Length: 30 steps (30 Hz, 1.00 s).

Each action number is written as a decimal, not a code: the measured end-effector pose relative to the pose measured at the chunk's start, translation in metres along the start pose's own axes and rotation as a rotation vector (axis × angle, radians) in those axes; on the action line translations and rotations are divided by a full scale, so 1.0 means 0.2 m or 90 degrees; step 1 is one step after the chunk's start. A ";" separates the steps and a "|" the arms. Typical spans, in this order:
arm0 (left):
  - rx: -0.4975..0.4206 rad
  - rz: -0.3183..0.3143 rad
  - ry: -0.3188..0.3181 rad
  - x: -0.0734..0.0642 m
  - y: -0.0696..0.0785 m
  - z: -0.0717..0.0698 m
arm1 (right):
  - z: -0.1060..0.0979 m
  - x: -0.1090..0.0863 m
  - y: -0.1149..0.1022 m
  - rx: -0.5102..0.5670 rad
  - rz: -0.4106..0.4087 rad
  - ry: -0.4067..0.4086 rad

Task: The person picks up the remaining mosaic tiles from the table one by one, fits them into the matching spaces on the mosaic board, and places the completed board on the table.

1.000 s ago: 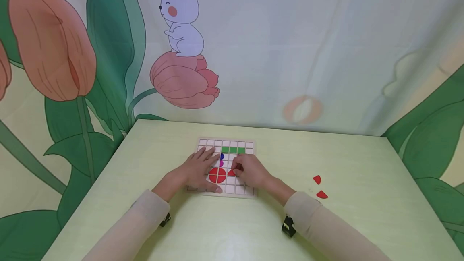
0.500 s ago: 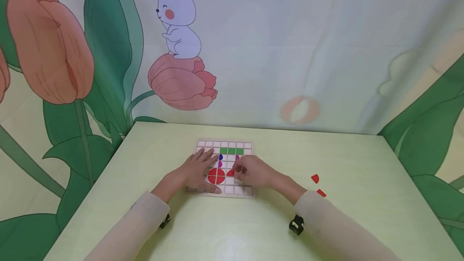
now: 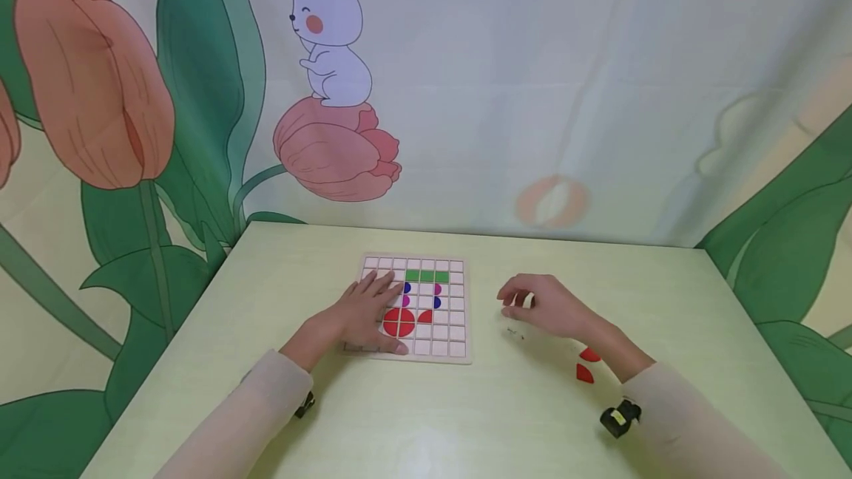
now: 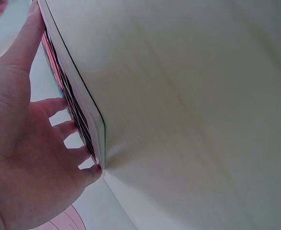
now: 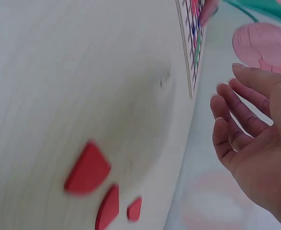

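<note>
My left hand (image 3: 369,314) rests with spread fingers on the left part of a white gridded board (image 3: 441,348), covering some squares. In the left wrist view, its fingertips touch the board's edge (image 4: 85,103). The board bears a row of green squares (image 3: 427,276), blue half-circles (image 3: 437,303), pink half-circles (image 3: 437,290) and a red circle of quarter pieces (image 3: 393,316). A single red quarter piece (image 3: 426,317) lies right of the circle. My right hand (image 3: 555,307), its fingers loosely bent and holding nothing, hovers right of the board.
Loose red quarter pieces (image 3: 584,373) lie on the pale table (image 3: 506,420) below my right forearm. Three red pieces (image 5: 88,168) show in the right wrist view. Behind the table's far edge hangs a printed curtain (image 3: 466,94) with tulips and a rabbit.
My right hand has left the single red quarter piece and moved right, off the board. Blue and pink half-circles it covered are now uncovered. The left hand stays in place.
</note>
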<state>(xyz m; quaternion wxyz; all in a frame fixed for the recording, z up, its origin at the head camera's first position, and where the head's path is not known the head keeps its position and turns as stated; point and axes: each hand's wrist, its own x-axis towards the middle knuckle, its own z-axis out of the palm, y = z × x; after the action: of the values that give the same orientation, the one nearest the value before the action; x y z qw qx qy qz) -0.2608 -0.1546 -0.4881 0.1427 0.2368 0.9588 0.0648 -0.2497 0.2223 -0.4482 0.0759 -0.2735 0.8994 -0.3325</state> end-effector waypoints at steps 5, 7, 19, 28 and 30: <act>-0.002 0.003 0.001 0.00 0.00 0.00 | -0.13 -0.12 0.07 0.003 0.023 0.049; -0.005 0.008 0.004 -0.01 0.01 -0.01 | -0.16 -0.16 0.10 -0.001 0.034 0.063; -0.009 0.006 0.002 0.00 0.01 -0.02 | -0.24 -0.35 0.34 -0.051 0.118 0.104; -0.009 0.004 0.004 -0.02 0.01 -0.01 | -0.19 -0.42 0.43 -0.053 0.193 0.081; -0.011 0.003 0.000 -0.02 0.01 -0.02 | -0.18 -0.43 0.44 -0.053 0.196 0.077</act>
<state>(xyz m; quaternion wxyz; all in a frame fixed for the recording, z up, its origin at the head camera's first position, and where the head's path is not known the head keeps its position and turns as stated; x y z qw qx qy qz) -0.2577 -0.1546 -0.4839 0.1443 0.2376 0.9578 0.0733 -0.2279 0.3446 -0.4808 0.0604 -0.1153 0.9465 -0.2951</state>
